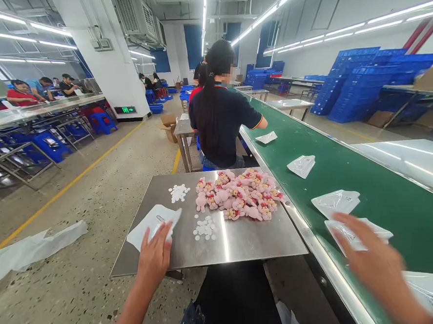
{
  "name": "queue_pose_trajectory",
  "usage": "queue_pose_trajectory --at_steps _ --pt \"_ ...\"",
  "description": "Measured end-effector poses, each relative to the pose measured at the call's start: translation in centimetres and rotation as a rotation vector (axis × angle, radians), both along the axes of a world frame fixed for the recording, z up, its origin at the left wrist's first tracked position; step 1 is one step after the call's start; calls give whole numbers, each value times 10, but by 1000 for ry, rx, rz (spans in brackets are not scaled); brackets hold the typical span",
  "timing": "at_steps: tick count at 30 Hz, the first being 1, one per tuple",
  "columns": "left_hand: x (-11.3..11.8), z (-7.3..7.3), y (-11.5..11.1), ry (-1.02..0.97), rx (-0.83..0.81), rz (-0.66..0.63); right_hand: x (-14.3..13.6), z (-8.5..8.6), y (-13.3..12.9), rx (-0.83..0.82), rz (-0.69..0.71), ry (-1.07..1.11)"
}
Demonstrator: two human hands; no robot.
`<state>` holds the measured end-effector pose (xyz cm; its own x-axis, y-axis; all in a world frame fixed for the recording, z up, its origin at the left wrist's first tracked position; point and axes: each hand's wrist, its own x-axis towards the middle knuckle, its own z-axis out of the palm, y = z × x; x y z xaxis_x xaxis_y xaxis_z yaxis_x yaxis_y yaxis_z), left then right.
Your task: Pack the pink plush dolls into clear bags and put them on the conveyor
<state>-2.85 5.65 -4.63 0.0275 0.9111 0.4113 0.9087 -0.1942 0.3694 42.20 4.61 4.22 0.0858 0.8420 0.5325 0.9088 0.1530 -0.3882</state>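
My left hand (155, 250) rests on a white printed bag (150, 221) at the left of the metal table (182, 248), its fingers somewhat apart. Over the green conveyor belt, my right hand (374, 259) is blurred, with its fingers over a clear-and-white bag (349, 237); whether it grips the bag is unclear. Pink plush dolls (236, 195) form a pile at the table's back right. Two groups of small white discs, one farther back (179, 193) and one nearer (205, 228), lie left of the dolls and in front of them.
Several white bags (334, 203) lie along the green belt (322, 176), whose metal edge runs beside the table. A person in a dark shirt (219, 118) sits just beyond the table. Blue crates (367, 88) are stacked at the back right. White sheeting (31, 251) lies on the floor at left.
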Motion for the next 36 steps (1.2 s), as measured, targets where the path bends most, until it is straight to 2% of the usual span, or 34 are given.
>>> queue_pose_trajectory --at_steps 2,4,5,7,10,12,14,17,19,21,24,26,28,30,33,36 --pt "20 16 -26 -141 -152 -209 -63 -8 -3 -36 353 -108" --pt "40 28 -49 -336 -401 -442 -119 -14 -12 -114 689 -192" --pt "49 32 -57 -449 -509 -503 -140 -18 -17 -168 784 -217" --pt "61 33 -67 -687 -693 -560 -166 -26 -26 -254 887 -264" --pt "69 19 -63 -927 -883 -614 -174 -39 -24 -324 938 -291" --pt "73 2 -55 -1008 -953 -562 -171 -47 -11 -350 960 -243" --pt "77 -15 -49 -1118 -958 -379 -167 -55 9 -325 909 -165" --pt "84 -32 -44 -1305 -905 -69 -159 -69 34 -199 701 -162" --pt "87 -37 -44 -1382 -880 20 -151 -82 38 -142 649 -262" --pt "88 -39 -43 -1427 -856 52 -143 -97 32 -106 675 -345" --pt "92 -38 -42 -1406 -771 52 -131 -119 15 15 708 -363" --pt "96 -35 -40 -1314 -705 -6 -125 -127 9 102 721 -293" --pt "101 -32 -37 -1197 -682 -98 -124 -125 7 137 705 -149" --pt "108 -29 -35 -1102 -676 -167 -125 -112 6 114 647 65" --pt "120 -25 -34 -998 -620 -234 -132 -75 1 -15 556 397" --pt "131 -22 -34 -871 -563 -316 -138 -39 -8 -167 540 574"
